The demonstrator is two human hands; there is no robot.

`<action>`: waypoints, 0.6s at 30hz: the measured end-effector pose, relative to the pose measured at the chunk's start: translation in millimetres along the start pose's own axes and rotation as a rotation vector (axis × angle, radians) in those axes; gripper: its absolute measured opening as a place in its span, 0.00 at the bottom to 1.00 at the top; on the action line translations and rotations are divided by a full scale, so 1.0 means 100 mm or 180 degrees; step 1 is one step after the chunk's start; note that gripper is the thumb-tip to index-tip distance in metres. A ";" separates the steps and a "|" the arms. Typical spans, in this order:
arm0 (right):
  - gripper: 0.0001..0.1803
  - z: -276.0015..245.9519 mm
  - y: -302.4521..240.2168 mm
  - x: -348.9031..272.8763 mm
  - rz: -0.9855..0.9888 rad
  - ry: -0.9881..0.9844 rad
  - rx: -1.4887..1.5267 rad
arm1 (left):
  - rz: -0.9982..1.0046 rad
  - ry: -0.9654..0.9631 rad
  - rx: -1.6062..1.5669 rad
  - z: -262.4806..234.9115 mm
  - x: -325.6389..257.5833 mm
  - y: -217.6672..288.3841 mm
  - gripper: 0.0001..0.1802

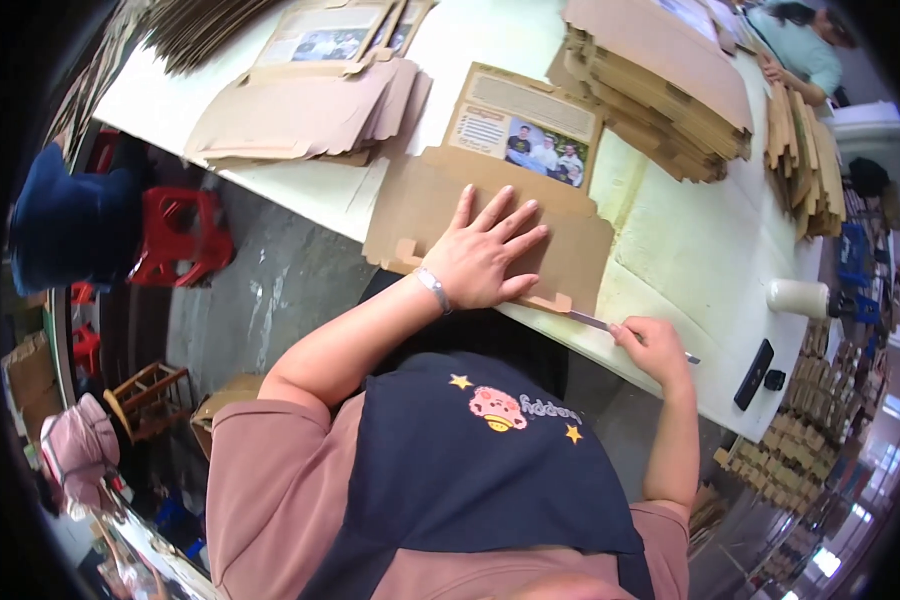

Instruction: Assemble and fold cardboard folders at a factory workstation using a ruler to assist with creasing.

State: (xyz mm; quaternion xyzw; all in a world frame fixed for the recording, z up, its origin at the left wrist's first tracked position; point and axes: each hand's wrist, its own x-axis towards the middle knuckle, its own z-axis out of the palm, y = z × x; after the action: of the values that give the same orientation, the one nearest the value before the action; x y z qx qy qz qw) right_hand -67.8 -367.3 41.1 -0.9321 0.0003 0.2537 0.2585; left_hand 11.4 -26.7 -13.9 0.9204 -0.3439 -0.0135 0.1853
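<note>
My left hand (487, 250) lies flat, fingers spread, on a flat brown cardboard box blank (575, 245) at the table's near edge. The blank's far part carries a printed panel (526, 124) with a photo of people. In my right hand (653, 347) is a thin flat metal blade (590, 320), which looks like a knife; my fingers are closed round it. Its tip meets the blank's near edge beside a small cardboard tab (562, 303). Whether the blade is under or against the cardboard cannot be made out.
Stacks of cardboard blanks stand at the far left (305, 110) and far right (660, 75) of the white table (670, 250). A white bottle or roll (800, 298) and a black phone-like object (754, 374) lie at right. Another person (805, 50) works beyond. Red stools (182, 235) stand at left.
</note>
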 end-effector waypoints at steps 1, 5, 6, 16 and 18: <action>0.19 -0.07 0.16 -0.09 -0.0102 0.0050 -0.0150 | -0.0035 -0.0208 0.0084 -0.05 -0.03 0.02 0.39; 0.15 -0.57 0.70 -0.62 0.0462 -0.0190 0.0306 | 0.0579 -0.0375 0.0025 -0.04 -0.34 0.10 0.36; 0.13 -0.64 0.77 -0.74 0.0632 -0.0092 0.0318 | 0.0667 -0.0396 -0.0129 -0.03 -0.43 0.14 0.35; 0.10 -0.92 0.55 -1.24 0.0592 0.1159 0.0384 | 0.0451 -0.0197 0.0587 -0.24 0.32 -0.39 0.58; 0.11 -0.86 0.45 -1.21 0.0691 0.1156 -0.0211 | 0.0629 -0.0218 0.0631 -0.11 0.41 -0.53 0.63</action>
State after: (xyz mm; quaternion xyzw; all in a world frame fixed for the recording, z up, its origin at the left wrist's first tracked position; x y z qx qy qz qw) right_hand -138.2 -463.1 139.9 -0.9650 0.1389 0.1078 0.1946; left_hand 78.0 -12.3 -18.4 0.8949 -0.4387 0.0074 0.0820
